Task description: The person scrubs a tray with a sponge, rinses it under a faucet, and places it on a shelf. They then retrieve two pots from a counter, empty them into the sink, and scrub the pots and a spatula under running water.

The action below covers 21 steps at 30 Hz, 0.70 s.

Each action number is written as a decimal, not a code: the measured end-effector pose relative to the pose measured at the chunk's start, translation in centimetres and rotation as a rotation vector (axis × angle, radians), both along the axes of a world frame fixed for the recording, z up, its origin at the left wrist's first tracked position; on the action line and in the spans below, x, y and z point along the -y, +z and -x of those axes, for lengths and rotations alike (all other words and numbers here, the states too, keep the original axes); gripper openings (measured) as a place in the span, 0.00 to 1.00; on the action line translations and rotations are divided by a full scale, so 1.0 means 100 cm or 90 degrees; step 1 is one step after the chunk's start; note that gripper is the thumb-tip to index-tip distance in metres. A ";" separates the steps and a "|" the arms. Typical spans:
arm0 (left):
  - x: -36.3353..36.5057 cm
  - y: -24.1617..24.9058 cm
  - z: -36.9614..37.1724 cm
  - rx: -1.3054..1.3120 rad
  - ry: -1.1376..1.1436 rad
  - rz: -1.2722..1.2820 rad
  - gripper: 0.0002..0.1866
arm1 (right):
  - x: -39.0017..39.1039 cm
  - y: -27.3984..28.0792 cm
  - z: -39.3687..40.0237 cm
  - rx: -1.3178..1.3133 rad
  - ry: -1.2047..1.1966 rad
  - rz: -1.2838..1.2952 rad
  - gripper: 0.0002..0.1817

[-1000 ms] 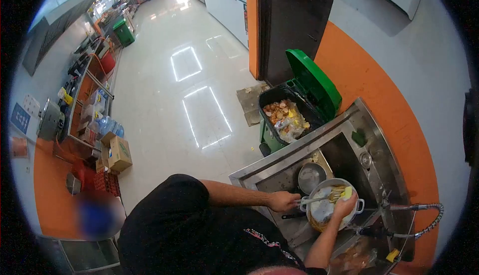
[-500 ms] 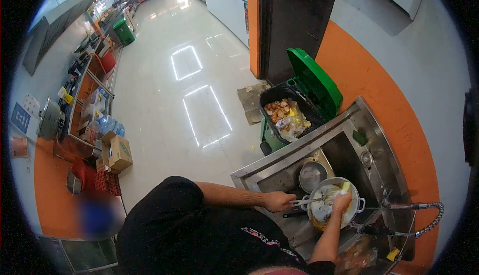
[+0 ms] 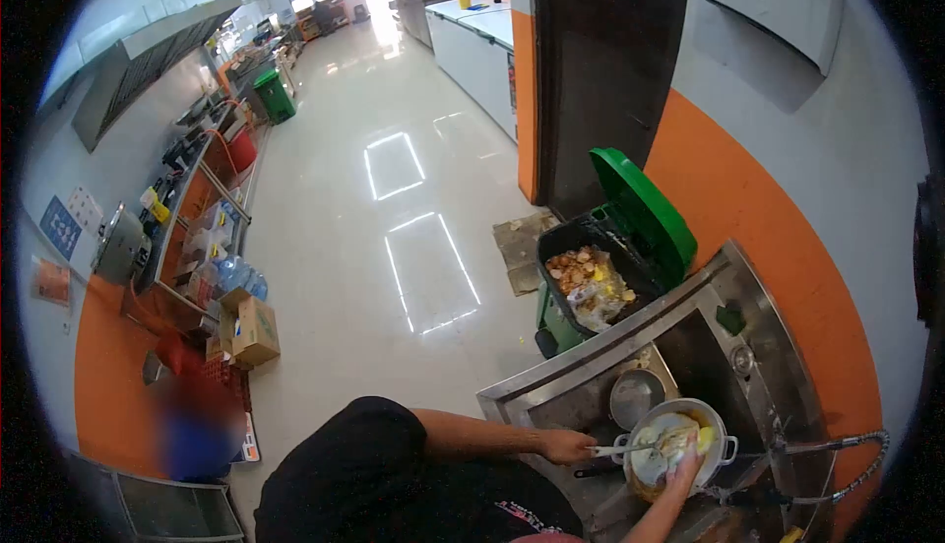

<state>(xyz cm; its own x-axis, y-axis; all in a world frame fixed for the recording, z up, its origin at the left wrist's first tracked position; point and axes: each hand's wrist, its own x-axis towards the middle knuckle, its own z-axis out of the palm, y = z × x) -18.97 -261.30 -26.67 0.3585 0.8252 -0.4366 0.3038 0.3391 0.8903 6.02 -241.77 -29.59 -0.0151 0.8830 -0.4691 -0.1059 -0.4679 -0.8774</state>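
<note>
My left hand (image 3: 569,447) is closed around the pale handle of a long utensil (image 3: 612,450). The utensil's far end reaches into a light metal pot (image 3: 725,423) with two side handles, where suds and my right hand hide its shape. My right hand (image 3: 681,474) is inside the pot, with its fingers curled about a yellow sponge (image 3: 706,436) against the utensil's head. Whitish, foamy water (image 3: 645,464) lies in the pot. Just behind the pot sits a round metal pan (image 3: 637,397) in the steel sink (image 3: 551,385).
A hose faucet (image 3: 856,442) arcs over the sink's right side. Beyond the sink stands an open green bin (image 3: 563,324) of food scraps, its lid (image 3: 645,213) raised. A cardboard box (image 3: 256,331) and a stove counter line the left wall. A blurred person (image 3: 197,435) is at lower left.
My head view has shifted, so the scene sits lower and slightly to the right. My right hand and the sponge have turned and moved within the pot; my left hand keeps its grip.
</note>
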 end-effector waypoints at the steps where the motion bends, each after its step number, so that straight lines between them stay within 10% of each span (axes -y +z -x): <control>1: 0.001 -0.004 0.001 -0.001 0.003 0.003 0.20 | 0.002 0.002 0.002 0.094 -0.022 -0.020 0.24; 7: 0.000 -0.007 0.004 -0.055 -0.017 -0.009 0.23 | -0.013 -0.056 -0.048 0.478 0.101 -0.110 0.33; 11: 0.008 -0.034 -0.013 -0.092 0.024 -0.139 0.22 | -0.003 -0.076 -0.049 0.412 0.054 -0.096 0.31; 13: 0.010 -0.042 -0.017 -0.075 0.067 -0.183 0.23 | 0.001 -0.090 -0.043 -0.151 -0.187 0.132 0.32; 21: -0.006 -0.029 -0.010 -0.032 0.099 0.073 0.28 | 0.042 -0.062 0.000 -0.562 -0.124 0.191 0.31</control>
